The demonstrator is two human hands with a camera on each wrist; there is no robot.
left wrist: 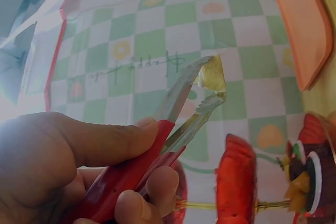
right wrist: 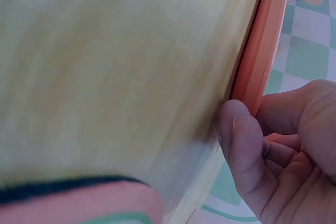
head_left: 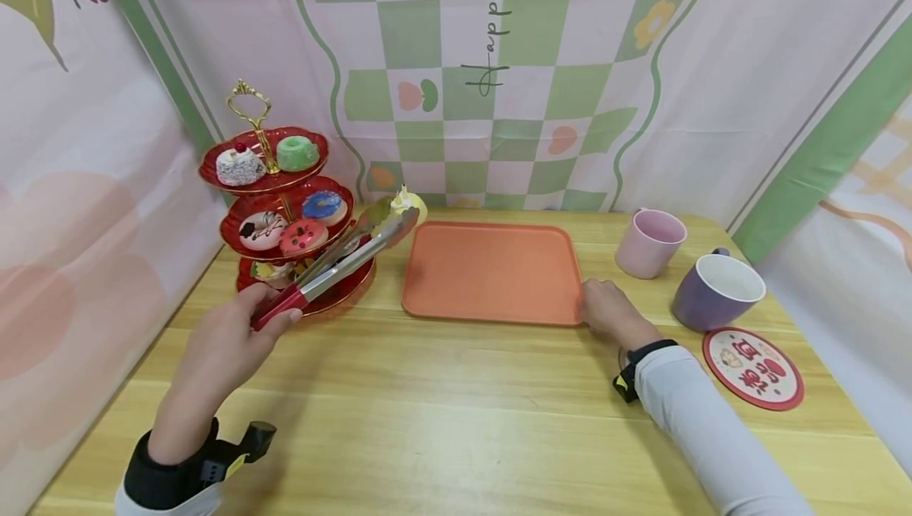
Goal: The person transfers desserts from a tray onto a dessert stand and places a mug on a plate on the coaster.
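Observation:
My left hand (head_left: 226, 342) grips red-handled metal tongs (head_left: 342, 267), fingers curled round the handles. Between the tongs' tips is a small yellow-and-white cake (head_left: 409, 202), raised in front of the checked cloth; the left wrist view shows the yellow cake (left wrist: 212, 76) caught there too. Beside the tongs stands a three-tier red cake stand (head_left: 226, 225) with toy cakes and doughnuts. My right hand (head_left: 611, 313) pinches the right front corner of an orange tray (head_left: 495, 272); thumb and finger meet at its rim (right wrist: 257, 56) in the right wrist view. Nothing lies on the tray.
A pink mug (head_left: 648, 245) and a purple mug (head_left: 712, 294) stand right of the tray. Near the right edge of the wooden table (head_left: 456, 421) lies a round red-and-white coaster (head_left: 753, 368). A printed cloth (head_left: 484, 49) hangs directly behind.

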